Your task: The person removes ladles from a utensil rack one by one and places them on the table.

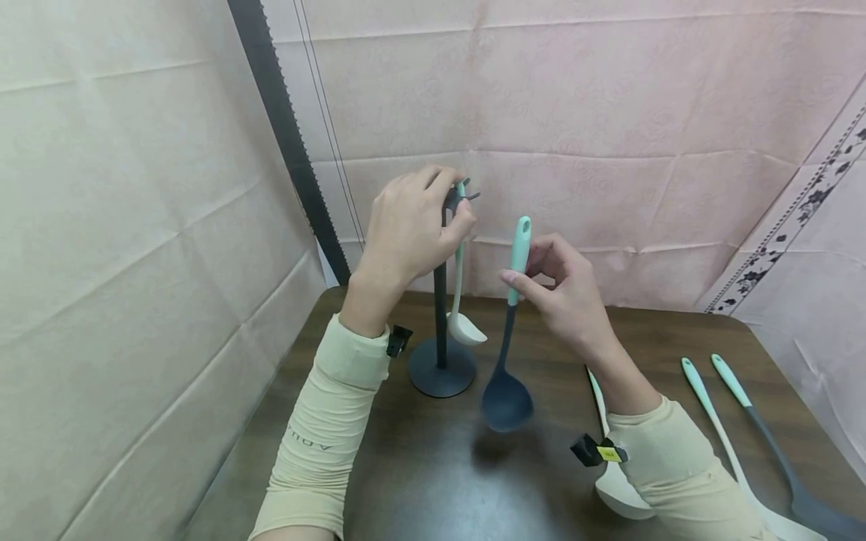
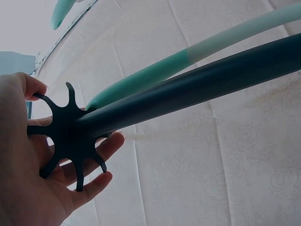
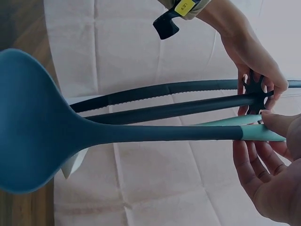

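Note:
My right hand [image 1: 564,289] pinches the mint-green handle of a dark blue-grey ladle [image 1: 507,402], which hangs bowl-down above the table. In the right wrist view the bowl of this ladle [image 3: 28,122] fills the left side. My left hand [image 1: 416,225] holds the top of a black utensil stand [image 1: 441,323], its fingers around the crown of hooks [image 2: 68,132]. On that stand hangs a white ladle [image 1: 467,329] with a mint-green handle, beside the pole. The hooks are partly hidden by the left hand in the head view.
On the brown table [image 1: 419,466], a white utensil [image 1: 621,492] lies partly under the right forearm. Farther right lie another white utensil [image 1: 720,436] and a dark one [image 1: 774,451], both with mint-green handle ends. Pale cloth [image 1: 575,98] hangs behind the table.

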Available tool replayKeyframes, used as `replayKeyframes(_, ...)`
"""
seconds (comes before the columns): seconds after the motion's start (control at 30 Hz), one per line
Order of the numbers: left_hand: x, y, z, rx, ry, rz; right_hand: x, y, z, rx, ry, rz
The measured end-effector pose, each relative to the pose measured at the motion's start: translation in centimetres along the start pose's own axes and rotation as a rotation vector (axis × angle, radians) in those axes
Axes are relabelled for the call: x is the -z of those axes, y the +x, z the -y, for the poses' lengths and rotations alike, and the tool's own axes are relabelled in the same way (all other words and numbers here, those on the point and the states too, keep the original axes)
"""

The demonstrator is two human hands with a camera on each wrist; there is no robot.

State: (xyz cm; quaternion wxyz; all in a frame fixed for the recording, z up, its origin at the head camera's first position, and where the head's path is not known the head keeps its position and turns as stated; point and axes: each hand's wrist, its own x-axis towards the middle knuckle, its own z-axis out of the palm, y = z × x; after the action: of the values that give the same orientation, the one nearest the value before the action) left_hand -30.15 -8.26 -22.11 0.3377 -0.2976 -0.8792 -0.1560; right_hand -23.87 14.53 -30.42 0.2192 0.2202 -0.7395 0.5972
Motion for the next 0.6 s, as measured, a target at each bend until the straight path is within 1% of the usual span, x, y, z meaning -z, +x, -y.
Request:
replayKeyframes(0.17,0.0,0.0,-0.1,0.003,0.005,-0.002,0.6,0.2,-0.5,-0.001,-0.011,0.003)
replayKeyframes(0.37,-0.1,0.0,0.0,0.006,0.007,0.003,1.3,0.4,-1.2,-0.048,-0.007,0.011)
replayKeyframes(0.6,-0.1,0.0,0.0,-0.004,0.006,-0.013,2.0,0.4,-1.2,-0.082,-0.067,0.024)
